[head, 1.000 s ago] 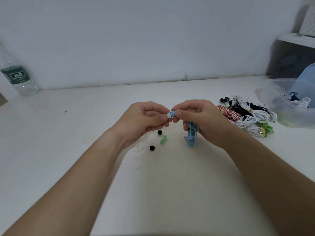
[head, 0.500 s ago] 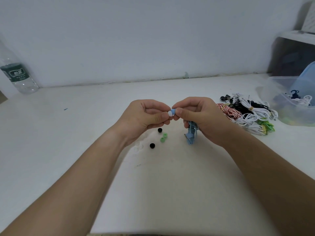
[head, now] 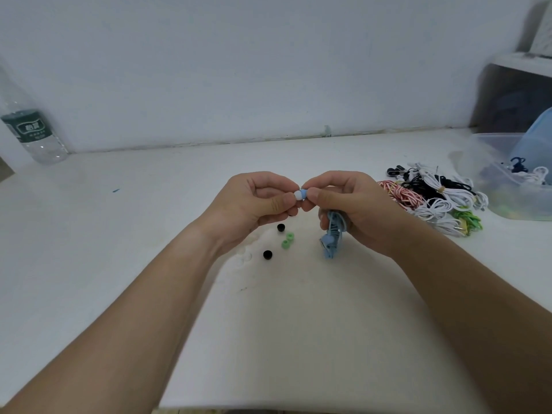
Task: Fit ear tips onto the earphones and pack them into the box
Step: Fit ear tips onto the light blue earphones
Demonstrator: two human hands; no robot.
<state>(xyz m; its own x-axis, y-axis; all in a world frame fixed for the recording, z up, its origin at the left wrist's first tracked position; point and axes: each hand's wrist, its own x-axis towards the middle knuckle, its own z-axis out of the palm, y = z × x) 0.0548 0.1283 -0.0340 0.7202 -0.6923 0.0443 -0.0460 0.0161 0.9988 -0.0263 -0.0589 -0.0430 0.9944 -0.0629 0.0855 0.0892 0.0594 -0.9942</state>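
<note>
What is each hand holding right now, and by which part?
The left hand pinches a white ear tip between thumb and forefinger. The right hand pinches the blue earphone by its bud, its coiled cable tucked under the other fingers.

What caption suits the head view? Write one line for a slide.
Left hand holds a white ear tip against the blue earphone held by the right hand, above loose tips.
</note>
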